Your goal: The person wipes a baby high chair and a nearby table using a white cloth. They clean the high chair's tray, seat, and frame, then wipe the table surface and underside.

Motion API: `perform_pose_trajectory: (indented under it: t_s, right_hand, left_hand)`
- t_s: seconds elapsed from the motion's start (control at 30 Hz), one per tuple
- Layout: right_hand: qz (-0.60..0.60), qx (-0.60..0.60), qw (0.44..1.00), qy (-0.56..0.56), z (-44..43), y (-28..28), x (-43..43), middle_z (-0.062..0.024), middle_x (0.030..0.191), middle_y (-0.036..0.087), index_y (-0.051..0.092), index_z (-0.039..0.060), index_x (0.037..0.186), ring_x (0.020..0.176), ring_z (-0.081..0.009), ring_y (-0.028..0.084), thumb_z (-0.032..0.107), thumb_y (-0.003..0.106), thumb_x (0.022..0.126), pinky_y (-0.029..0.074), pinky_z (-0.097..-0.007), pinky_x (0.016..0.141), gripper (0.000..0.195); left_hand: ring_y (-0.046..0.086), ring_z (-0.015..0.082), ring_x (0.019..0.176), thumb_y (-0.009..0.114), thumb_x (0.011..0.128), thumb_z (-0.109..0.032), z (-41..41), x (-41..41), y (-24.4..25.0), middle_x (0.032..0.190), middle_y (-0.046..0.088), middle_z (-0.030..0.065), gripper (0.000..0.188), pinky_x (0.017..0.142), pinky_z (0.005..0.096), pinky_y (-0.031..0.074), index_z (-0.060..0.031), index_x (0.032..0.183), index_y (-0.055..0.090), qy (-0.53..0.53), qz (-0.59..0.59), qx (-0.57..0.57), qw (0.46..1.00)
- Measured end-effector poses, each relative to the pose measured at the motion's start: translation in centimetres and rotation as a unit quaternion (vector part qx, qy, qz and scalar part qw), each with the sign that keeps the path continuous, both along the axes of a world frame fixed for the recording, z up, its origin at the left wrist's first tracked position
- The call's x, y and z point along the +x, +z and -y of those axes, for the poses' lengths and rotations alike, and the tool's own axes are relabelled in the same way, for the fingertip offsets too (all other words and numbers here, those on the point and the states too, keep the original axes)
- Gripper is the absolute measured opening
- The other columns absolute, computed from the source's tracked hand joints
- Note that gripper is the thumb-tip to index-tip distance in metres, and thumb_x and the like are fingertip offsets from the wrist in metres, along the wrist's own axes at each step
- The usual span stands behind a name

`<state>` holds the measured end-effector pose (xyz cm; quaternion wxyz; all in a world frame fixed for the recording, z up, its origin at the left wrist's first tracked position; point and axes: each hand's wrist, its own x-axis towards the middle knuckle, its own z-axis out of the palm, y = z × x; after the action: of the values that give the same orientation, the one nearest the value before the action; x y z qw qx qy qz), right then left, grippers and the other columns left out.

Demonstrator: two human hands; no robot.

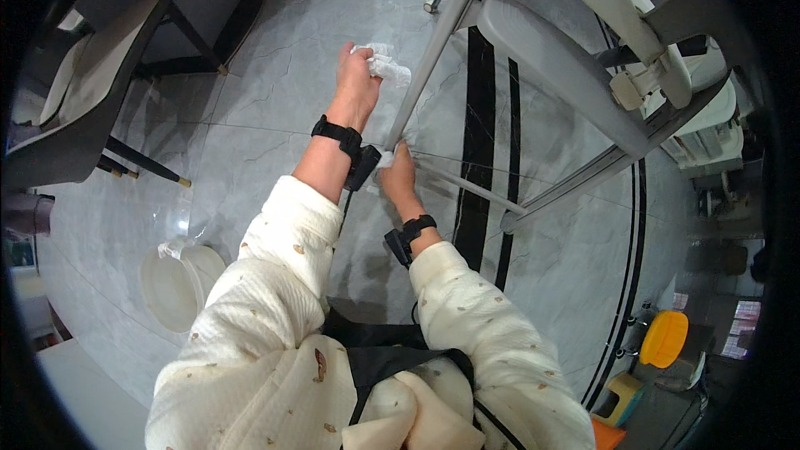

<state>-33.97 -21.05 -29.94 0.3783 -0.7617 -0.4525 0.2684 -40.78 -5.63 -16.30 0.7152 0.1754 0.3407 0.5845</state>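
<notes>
My left hand (357, 84) is raised over the grey tiled floor, its fingers closed around a crumpled white wipe or tissue (386, 66). Just left of the upper part of a light grey metal frame leg (425, 69) is where that hand is. My right hand (399, 172) is at the lower end of the same leg, with a small piece of white material (385, 160) at its fingertips against the tube. How firmly the fingers grip there is partly hidden. The frame belongs to what looks like a child's high chair with a grey padded part (550, 56).
A translucent bucket (181, 287) stands on the floor at left. An upholstered chair (112, 69) with dark, gold-tipped legs is at upper left. A thin crossbar (472, 186) runs right from the frame's foot. A yellow seat or basin (664, 339) lies at far right.
</notes>
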Motion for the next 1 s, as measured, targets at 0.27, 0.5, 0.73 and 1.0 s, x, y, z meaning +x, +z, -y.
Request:
perform_pose_trajectory:
  t_s: [0.27, 0.5, 0.73, 1.0]
  right_hand:
    - [-0.545, 0.216, 0.792, -0.171, -2.8, 5.6, 5.6, -0.0094, 0.105, 0.063, 0.06, -0.0019, 0.113, 0.095, -0.0224, 0.062, 0.021, 0.059, 0.086, 0.05, -0.0338, 0.081, 0.035]
    - [-0.466, 0.132, 0.874, 0.049, -3.3, 11.8, 5.0, -0.0052, 0.104, 0.063, 0.061, 0.0028, 0.11, 0.091, -0.0159, 0.062, 0.026, 0.061, 0.087, 0.05, -0.03, 0.075, 0.032]
    - [-0.525, 0.175, 0.832, 0.018, -3.1, 11.6, 6.1, -0.004, 0.093, 0.066, 0.064, 0.0051, 0.101, 0.079, -0.013, 0.064, 0.019, 0.065, 0.086, 0.052, -0.0273, 0.062, 0.021]
    - [-0.483, 0.125, 0.865, -0.057, -1.5, 12.6, 8.2, -0.0018, 0.095, 0.065, 0.062, 0.0106, 0.108, 0.074, -0.0123, 0.063, 0.024, 0.063, 0.087, 0.052, -0.0271, 0.06, 0.025]
  left_hand:
    - [0.061, 0.0328, 0.105, 0.056, 0.082, 0.001, 2.3, -2.9, -1.0, 0.112, 0.059, 0.0228, 0.031, 0.095, 0.043, 0.049, 0.0105, 0.111, 0.054, -0.248, 0.198, -0.072, 0.946]
    - [0.064, 0.0138, 0.09, 0.06, 0.094, -0.025, 4.1, -4.4, 1.4, 0.103, 0.067, 0.0064, 0.03, 0.076, 0.0273, 0.052, -0.0013, 0.113, 0.062, -0.365, -0.122, 0.051, 0.921]
    - [0.059, 0.011, 0.081, 0.066, 0.088, -0.031, 3.8, -6.1, 2.1, 0.096, 0.066, 0.0019, 0.036, 0.072, 0.0243, 0.047, -0.0015, 0.108, 0.064, -0.375, -0.341, 0.102, 0.856]
    - [0.053, 0.0098, 0.087, 0.057, 0.091, -0.029, 1.7, -3.6, 2.9, 0.09, 0.06, -0.0011, 0.026, 0.074, 0.025, 0.041, -0.0055, 0.099, 0.064, -0.184, -0.195, 0.174, 0.948]
